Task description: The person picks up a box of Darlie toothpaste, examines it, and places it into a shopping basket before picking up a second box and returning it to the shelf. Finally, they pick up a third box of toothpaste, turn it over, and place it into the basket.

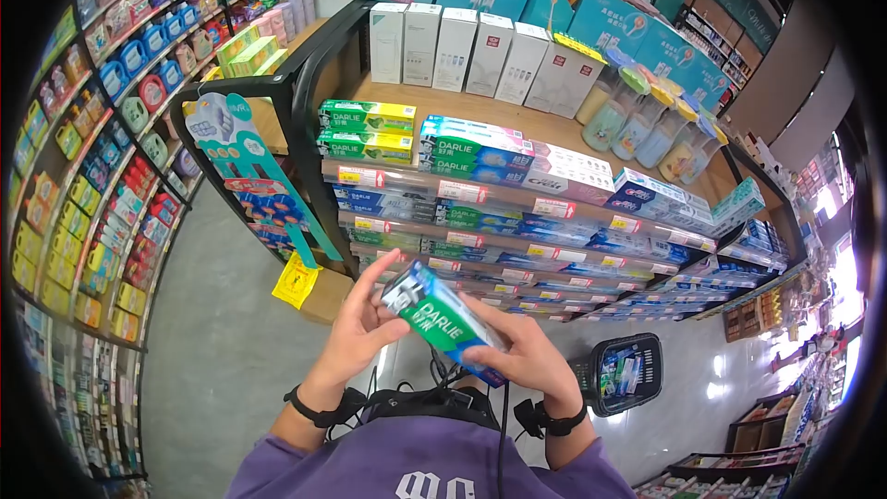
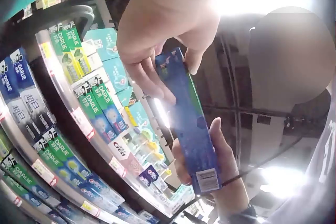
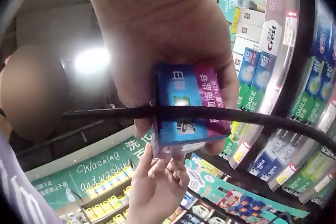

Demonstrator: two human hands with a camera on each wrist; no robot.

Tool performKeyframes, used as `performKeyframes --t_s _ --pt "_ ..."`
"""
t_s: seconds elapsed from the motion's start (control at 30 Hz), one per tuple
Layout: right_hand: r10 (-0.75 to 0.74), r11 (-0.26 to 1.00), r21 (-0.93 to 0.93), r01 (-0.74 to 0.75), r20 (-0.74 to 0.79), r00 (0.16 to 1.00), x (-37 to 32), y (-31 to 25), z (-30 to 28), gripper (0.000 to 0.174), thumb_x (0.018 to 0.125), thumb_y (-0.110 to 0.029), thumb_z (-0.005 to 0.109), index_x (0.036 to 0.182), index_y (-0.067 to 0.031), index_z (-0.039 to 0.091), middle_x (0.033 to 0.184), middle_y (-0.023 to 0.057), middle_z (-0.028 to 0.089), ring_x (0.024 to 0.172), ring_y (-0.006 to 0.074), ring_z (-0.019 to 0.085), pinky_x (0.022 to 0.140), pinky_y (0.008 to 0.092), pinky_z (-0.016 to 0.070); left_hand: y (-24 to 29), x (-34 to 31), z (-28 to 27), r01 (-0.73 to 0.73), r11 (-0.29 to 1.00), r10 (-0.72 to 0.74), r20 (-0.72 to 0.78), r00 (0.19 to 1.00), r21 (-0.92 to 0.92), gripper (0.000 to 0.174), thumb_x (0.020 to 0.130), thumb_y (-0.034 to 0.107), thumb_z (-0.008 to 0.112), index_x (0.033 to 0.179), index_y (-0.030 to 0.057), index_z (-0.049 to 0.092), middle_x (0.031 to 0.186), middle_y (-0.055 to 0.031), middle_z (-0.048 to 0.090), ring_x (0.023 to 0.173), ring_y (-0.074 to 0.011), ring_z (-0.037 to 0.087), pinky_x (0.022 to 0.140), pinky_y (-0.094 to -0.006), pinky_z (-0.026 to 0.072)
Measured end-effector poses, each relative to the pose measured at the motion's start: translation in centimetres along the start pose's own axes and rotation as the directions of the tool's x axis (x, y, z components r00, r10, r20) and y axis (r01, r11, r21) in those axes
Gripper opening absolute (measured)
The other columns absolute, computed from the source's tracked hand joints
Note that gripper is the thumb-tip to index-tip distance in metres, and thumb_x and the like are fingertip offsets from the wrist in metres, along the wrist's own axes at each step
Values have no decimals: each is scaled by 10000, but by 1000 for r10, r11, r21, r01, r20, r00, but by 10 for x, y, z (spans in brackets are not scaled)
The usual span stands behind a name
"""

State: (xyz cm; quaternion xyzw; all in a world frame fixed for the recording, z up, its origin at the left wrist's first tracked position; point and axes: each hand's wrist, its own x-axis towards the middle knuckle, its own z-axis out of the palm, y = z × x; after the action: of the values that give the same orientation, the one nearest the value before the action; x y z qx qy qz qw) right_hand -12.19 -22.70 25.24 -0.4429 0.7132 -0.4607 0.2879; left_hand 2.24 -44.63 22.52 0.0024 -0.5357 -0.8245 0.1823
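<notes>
Inspection step, as judged: Darlie toothpaste box (image 1: 443, 322) held tilted before the toothpaste shelf (image 1: 480, 189), left hand (image 1: 356, 333) pinching its upper end, right hand (image 1: 527, 360) wrapped round its lower end; any set-down calls for one hand to release first.

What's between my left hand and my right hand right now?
A green and blue toothpaste box: the left hand pinches its upper end, the right hand grips its lower end. The head view shows it best.

Stocked toothpaste shelves (image 1: 480, 194), floor basket (image 1: 621, 372) beside
</notes>
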Motion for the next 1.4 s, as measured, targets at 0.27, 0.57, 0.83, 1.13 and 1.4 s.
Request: performKeyframes --t_s 0.27,0.57,0.83,1.13,1.4 --pt "-180 984 -23 179 -114 977 3 -2 -45 640 781 -83 839 1375 -59 602 1311 152 660 1175 254 637 1009 354 473 -2 27 -4 -42 998 30 -226 974 -46 604 844 60 728 1385 20 462 1275 -89 596 1194 -164 572 1034 -313 448" --pt "-239 968 9 252 -281 929 51 6 -105 521 743 38 804 1252 -2 694 1223 120 675 1153 214 619 1004 317 463 1 95 2 -124 992 127 -163 978 28 748 861 41 704 1523 45 355 1408 -123 521 1277 -209 530 1042 -337 454" --pt "-294 947 -35 321 -499 815 143 10 -210 442 748 71 736 1187 45 691 1172 125 680 1097 191 619 979 299 454 1 156 -1 -86 939 135 -128 983 334 516 885 122 714 1380 42 595 1475 -116 519 1349 -244 513 1106 -400 418" --pt "-261 959 -160 233 -180 948 233 31 -244 427 778 11 742 1202 16 698 1144 126 700 1034 229 662 917 301 498 -11 217 17 -217 157 271 169 948 964 563 850 216 761 1374 78 607 1498 -176 489 1421 -395 420 1159 -579 312" --pt "-196 975 -103 196 10 981 264 66 -244 464 787 20 702 1249 4 670 1158 117 680 1077 207 628 929 310 492 -30 235 11 -120 7 200 116 973 993 579 844 240 763 1388 131 598 1501 -125 490 1426 -358 411 1175 -639 241"
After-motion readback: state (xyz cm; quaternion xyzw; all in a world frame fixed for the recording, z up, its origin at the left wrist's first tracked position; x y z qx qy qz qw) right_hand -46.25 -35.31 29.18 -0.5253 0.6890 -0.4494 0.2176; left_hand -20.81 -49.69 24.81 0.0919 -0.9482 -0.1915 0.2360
